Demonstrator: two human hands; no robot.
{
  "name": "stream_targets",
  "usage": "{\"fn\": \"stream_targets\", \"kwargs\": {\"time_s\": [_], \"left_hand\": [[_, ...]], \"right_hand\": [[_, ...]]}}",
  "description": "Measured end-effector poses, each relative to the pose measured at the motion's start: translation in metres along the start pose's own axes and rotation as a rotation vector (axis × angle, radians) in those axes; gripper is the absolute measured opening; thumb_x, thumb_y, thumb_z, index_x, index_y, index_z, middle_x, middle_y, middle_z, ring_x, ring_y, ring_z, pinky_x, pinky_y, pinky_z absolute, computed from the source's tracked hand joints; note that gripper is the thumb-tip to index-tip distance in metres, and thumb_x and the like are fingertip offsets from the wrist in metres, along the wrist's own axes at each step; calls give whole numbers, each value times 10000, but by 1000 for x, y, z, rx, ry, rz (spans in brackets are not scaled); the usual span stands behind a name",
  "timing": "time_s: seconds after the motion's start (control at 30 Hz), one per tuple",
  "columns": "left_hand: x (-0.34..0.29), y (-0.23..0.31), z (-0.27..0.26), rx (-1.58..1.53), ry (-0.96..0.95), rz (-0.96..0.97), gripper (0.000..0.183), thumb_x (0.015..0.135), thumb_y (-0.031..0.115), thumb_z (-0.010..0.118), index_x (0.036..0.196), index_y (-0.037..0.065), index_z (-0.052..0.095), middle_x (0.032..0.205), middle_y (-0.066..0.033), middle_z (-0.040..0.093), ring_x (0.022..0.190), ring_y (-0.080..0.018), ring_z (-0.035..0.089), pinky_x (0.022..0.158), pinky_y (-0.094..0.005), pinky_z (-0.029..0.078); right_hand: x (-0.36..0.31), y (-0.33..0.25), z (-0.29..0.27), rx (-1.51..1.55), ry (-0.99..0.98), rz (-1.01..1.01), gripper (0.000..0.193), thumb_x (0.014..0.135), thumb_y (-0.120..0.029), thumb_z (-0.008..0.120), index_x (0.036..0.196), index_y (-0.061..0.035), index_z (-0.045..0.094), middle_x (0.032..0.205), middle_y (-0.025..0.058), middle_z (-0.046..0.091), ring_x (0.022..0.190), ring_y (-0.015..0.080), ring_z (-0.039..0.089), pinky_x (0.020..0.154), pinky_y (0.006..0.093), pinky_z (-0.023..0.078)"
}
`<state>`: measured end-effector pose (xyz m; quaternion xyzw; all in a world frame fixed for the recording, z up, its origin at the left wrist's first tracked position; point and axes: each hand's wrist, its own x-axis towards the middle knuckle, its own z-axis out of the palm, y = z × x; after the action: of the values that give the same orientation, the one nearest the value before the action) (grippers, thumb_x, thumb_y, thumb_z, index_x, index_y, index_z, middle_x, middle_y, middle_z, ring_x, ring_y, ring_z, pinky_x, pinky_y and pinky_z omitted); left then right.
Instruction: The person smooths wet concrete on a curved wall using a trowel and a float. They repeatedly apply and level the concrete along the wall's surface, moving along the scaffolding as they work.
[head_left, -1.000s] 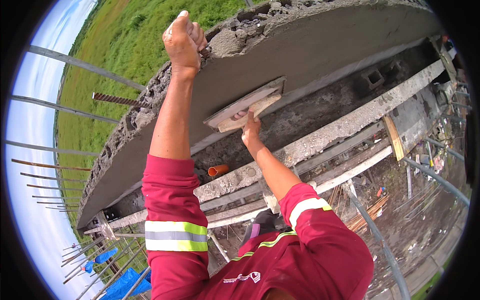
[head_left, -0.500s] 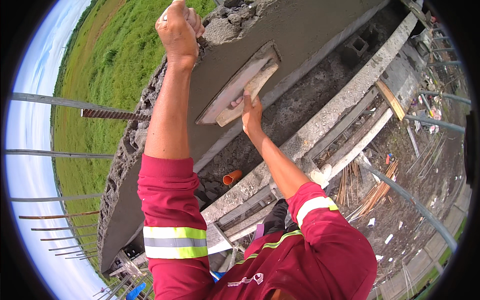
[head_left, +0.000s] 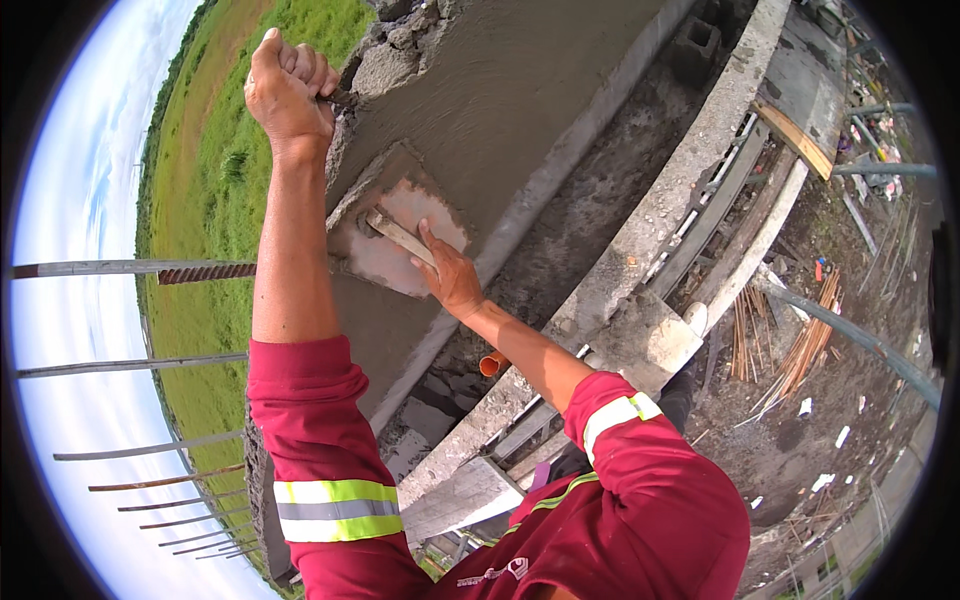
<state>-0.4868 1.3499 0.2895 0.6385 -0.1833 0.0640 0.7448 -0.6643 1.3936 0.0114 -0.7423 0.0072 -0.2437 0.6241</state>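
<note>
My left hand (head_left: 292, 95) is closed in a fist at the wall's rough top edge. A short dark bit of rebar (head_left: 344, 98) shows between the fist and the broken concrete. My right hand (head_left: 456, 282) grips the wooden handle of a plastering float (head_left: 380, 255). The float's broad, worn, pale board lies against the wet grey mortar on the wall (head_left: 510, 95), and mortar has gathered along its upper edges. My fingers under the handle are mostly hidden.
Several rebars (head_left: 205, 272) stick out from the wall top over green grass (head_left: 230, 165). Below the wall lie a trough with rubble, a hollow block (head_left: 695, 45) and an orange pipe (head_left: 492, 363). Concrete beam (head_left: 640, 240), planks (head_left: 795, 138) and metal poles (head_left: 860, 335) stand right, above littered ground.
My right hand has moved the float left and down along the wall, turning it. My left fist appears further left and lower as the view shifts.
</note>
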Motion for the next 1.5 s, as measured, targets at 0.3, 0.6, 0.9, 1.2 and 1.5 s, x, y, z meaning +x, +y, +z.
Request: {"fn": "stream_targets", "kwargs": {"time_s": [0.3,0.6,0.9,1.2,1.5], "left_hand": [[-5,6,10,74,58,10,412,985,281,489,644,141,304,530,16,222,477,-122,215,475,-314,243],[-7,5,13,106,84,18,419,1024,267,438,651,163,278,532,26,205,464,-107,176,457,-292,234],[-5,3,10,68,107,-13,428,1044,276,400,648,175,273,506,40,206,425,-87,180,423,-271,231],[-4,0,10,59,120,-6,436,1049,281,383,642,179,265,488,47,196,405,-79,161,391,-263,211],[-4,2,8,31,95,-26,439,1037,300,428,646,168,277,503,46,204,423,-86,164,417,-276,219]], "right_hand": [[103,66,-86,-334,82,-437,861,672,-184,822,1460,-249,482,787,34,545,711,221,568,660,369,505],[205,105,-173,-433,146,-546,852,672,-187,815,1452,-289,487,731,19,522,658,207,551,630,365,518],[281,162,-244,-401,225,-353,646,833,-340,739,1432,-335,498,766,21,580,710,220,608,675,372,555],[346,268,-314,480,465,393,361,970,-369,637,1160,-63,613,714,14,539,609,133,531,559,325,469],[258,212,-219,747,484,529,275,1007,-321,588,1046,-50,562,646,-32,419,550,91,397,501,299,381]]}}
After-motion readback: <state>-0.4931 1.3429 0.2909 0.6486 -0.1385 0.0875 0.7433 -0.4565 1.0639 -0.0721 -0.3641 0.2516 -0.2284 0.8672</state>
